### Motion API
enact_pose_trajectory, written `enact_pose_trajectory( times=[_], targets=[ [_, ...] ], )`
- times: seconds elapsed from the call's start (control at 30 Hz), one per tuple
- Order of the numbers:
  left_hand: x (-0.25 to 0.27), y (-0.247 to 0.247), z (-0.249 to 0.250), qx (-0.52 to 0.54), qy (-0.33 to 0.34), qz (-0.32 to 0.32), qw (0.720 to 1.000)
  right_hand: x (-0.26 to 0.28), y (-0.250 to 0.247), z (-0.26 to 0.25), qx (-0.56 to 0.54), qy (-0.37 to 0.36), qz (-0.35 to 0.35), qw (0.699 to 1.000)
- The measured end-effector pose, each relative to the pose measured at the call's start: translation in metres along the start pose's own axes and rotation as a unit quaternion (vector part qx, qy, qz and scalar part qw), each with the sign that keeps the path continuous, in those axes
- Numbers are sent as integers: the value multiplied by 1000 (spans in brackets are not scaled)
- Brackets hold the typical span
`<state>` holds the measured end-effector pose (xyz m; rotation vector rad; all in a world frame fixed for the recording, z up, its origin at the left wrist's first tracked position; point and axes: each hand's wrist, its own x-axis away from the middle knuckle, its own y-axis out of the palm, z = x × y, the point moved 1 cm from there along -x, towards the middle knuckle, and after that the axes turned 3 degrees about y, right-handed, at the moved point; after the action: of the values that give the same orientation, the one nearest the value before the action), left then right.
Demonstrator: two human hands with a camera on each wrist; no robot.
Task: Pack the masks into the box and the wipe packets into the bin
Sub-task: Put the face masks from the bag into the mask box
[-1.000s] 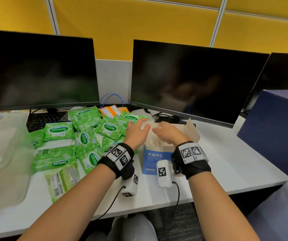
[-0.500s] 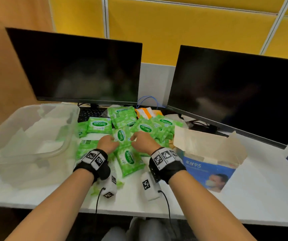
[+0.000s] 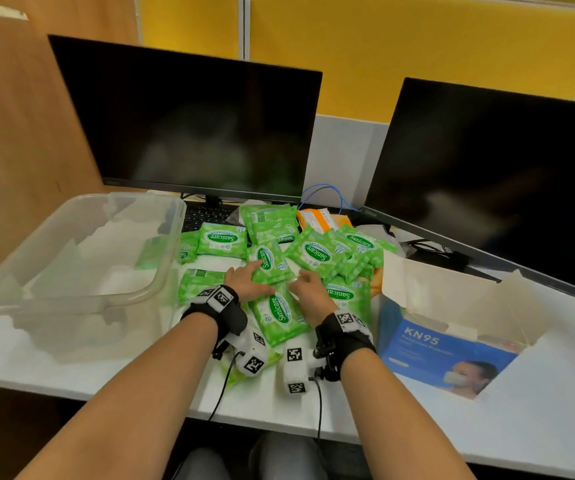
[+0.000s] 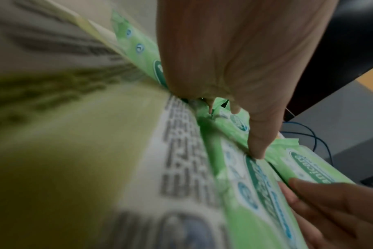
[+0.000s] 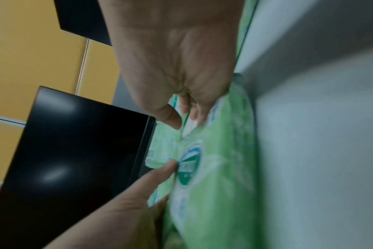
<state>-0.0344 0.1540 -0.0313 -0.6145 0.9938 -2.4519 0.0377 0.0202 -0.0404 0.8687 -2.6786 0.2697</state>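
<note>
Open white desk [image 3: 487,441] to the right front; hemmed in by clear plastic bin [image 3: 81,299] on the left, blue KN95 cardboard box [image 3: 442,351] right, two black monitors [image 3: 192,123] behind

Right hand [image 5: 172,67] fingers down on green wipe packet [image 5: 213,168], left hand [image 5: 126,207] touching it, black monitor [image 5: 74,151] behind
</note>
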Motion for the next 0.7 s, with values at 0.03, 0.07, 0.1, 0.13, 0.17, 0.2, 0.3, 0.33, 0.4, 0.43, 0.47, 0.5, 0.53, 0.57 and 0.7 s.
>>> enact_pose_trajectory(
  times=[0.03,0.07,0.1,0.13,0.17,0.2,0.3,0.33,0.4,0.43,0.47,0.5,0.53,0.57,0.7],
  targets=[
    [-2,0,0,-16,-11,-4,1000,-3,-3,6,-42,-13,11,999],
    [-4,0,1,-34,-26,-7,999,-4,-5,12,-79,-22,13,997],
    [-6,0,3,-49,-42,-8,998,-5,-6,16,-106,-30,8,994],
    [-7,-1,6,-55,-59,-7,997,-4,-7,18,-125,-40,1,991],
    [-8,-1,10,-57,-74,-5,996,-3,-8,20,-137,-51,-4,989],
    [-8,0,13,-55,-86,-1,995,-1,-9,20,-144,-62,-9,988],
    [-11,4,18,-32,-114,22,993,1,-11,20,-173,-75,-30,982],
    [-12,6,18,-17,-124,36,991,0,-14,20,-189,-76,-39,978],
    [-13,9,21,-11,-138,65,988,1,-19,19,-242,-79,-64,965],
    [-13,10,22,-18,-140,72,987,2,-21,19,-261,-79,-75,959],
    [-13,12,23,-25,-138,79,987,3,-22,20,-268,-78,-82,957],
    [-13,13,23,-30,-134,87,987,2,-23,20,-268,-75,-83,957],
    [-13,16,24,-40,-128,96,986,0,-25,22,-270,-75,-81,957],
    [-14,17,24,-51,-123,102,986,-2,-24,22,-275,-72,-82,955],
    [-16,19,22,-104,-116,91,984,-5,-22,23,-289,-73,-90,950]
  ],
)
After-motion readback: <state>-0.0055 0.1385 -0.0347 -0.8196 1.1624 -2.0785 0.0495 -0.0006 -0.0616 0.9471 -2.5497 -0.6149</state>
